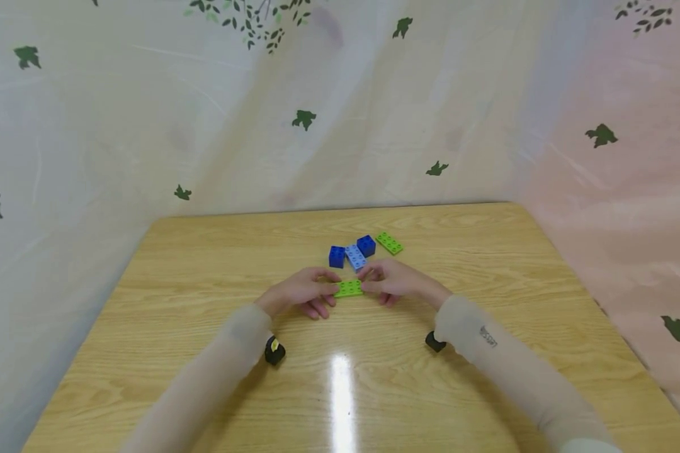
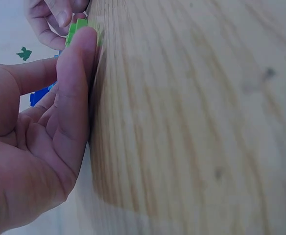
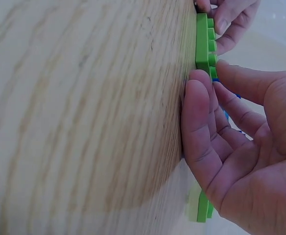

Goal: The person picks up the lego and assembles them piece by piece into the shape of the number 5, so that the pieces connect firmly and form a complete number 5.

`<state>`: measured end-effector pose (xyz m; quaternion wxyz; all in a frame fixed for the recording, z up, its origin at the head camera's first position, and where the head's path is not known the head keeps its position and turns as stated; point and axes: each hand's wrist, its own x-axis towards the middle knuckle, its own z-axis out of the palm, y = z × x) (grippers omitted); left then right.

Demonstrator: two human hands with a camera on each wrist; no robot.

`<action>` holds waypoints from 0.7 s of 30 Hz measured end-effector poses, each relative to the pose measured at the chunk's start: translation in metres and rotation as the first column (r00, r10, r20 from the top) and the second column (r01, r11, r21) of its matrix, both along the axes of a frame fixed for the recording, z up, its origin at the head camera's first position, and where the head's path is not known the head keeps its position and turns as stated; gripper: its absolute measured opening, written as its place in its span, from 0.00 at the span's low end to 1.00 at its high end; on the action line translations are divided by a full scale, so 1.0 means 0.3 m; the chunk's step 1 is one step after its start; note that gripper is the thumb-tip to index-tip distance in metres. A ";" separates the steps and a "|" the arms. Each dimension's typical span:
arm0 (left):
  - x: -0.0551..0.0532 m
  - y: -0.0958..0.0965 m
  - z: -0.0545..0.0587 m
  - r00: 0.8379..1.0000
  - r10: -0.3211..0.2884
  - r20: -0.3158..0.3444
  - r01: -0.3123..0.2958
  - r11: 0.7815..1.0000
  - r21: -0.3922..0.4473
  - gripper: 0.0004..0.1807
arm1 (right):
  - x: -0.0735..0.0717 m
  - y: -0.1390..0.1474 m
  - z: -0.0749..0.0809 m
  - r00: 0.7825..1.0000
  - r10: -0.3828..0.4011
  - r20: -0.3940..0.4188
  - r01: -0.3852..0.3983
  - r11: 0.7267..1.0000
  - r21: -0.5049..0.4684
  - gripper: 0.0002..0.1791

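Note:
A flat bright green building brick (image 1: 349,288) with studs on top lies on the wooden table between the two hands. My left hand (image 1: 303,291) pinches its left end. At the right end, my right hand (image 1: 393,280) has thumb and fingers on the brick; the right wrist view shows the thumb at the end studs of the green brick (image 3: 202,44). Only a small part of the green brick (image 2: 78,29) shows past the fingers in the left wrist view. Just behind the hands lie a dark blue brick (image 1: 337,257) and a light blue flat brick (image 1: 355,257).
Farther back are another dark blue brick (image 1: 366,245) and a second green flat brick (image 1: 389,243). The wooden table (image 1: 204,264) ends at a pale cloth backdrop (image 1: 351,126) with leaf prints. Light glares off the table's front.

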<state>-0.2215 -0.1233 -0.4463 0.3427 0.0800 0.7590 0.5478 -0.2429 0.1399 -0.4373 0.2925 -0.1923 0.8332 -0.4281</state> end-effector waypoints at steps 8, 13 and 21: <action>-0.008 0.035 -0.001 1.000 0.027 0.007 -0.027 1.000 0.003 0.21 | -0.005 0.029 -0.002 1.000 -0.022 0.014 0.022 1.000 0.002 0.19; -0.006 0.041 -0.015 0.998 0.068 -0.005 -0.067 0.998 0.019 0.22 | -0.010 0.030 -0.011 0.999 -0.029 0.022 0.029 1.000 -0.001 0.17; -0.003 0.038 -0.019 0.998 0.066 -0.002 -0.066 0.997 0.035 0.20 | -0.023 0.028 -0.026 0.997 -0.059 0.042 0.060 0.998 -0.015 0.15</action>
